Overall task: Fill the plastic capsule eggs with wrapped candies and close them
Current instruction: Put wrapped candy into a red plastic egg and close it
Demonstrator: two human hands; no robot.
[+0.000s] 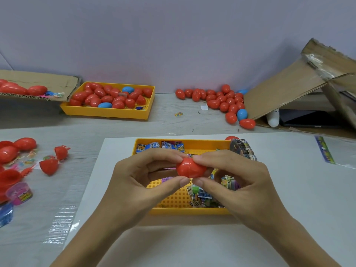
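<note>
A red plastic capsule egg (pixel 189 168) is held above the near yellow tray (pixel 185 210). My left hand (pixel 134 187) pinches its left half with thumb and fingers. My right hand (pixel 244 187) pinches its right half the same way. The two halves look joined, with a seam down the middle. Wrapped candies (pixel 202 195) lie in the tray under my hands, and blue packets (pixel 159 146) lie along its far wall. What is inside the egg is hidden.
A far yellow tray (pixel 107 113) holds red and blue eggs. A loose pile of eggs (pixel 221 100) lies at the back right by a torn cardboard box (pixel 289 89). Open red egg halves (pixel 49 165), small toys and a pink tub (pixel 19 193) lie at left.
</note>
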